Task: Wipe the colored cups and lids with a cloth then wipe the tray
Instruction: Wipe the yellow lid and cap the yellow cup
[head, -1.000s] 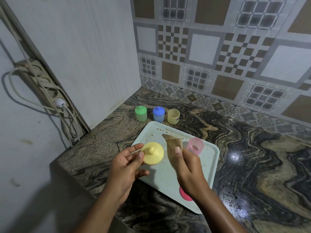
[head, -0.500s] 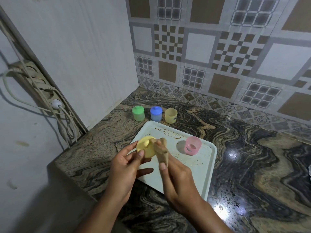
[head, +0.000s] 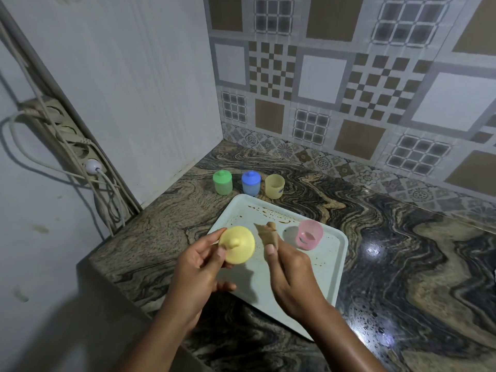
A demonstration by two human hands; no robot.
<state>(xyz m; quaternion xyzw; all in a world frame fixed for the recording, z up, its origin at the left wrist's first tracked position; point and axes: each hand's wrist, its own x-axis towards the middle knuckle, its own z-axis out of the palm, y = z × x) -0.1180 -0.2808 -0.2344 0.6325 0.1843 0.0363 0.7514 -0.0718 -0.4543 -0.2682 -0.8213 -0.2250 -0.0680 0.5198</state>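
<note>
The tray lies flat on the counter. Directions below use the tray centre as the dial, with 12 o'clock toward the tiled wall. The left hand holds the yellow lid above the tray's 9 o'clock edge. The thumb presses on the lid's face, the fingers curl behind its rim, and the knob side is turned toward the camera. The right hand sits over the tray centre and pinches a bunched tan cloth between thumb and fingers, with the free end of the cloth standing up above the thumb. The cloth is just beside the lid at the lid's 3 o'clock side, with a narrow gap showing between them. The pink cup stands upright on the tray at 1 o'clock, open-topped and apart from both hands. Brown spots mark the tray surface near its 12 o'clock edge. On the counter just beyond the tray, at 11 to 12 o'clock, three cups stand in a row: the green cup with its lid on, the blue cup with its lid on, and the yellow cup open. A power strip with cables hangs on the wall at far 9 o'clock.
</note>
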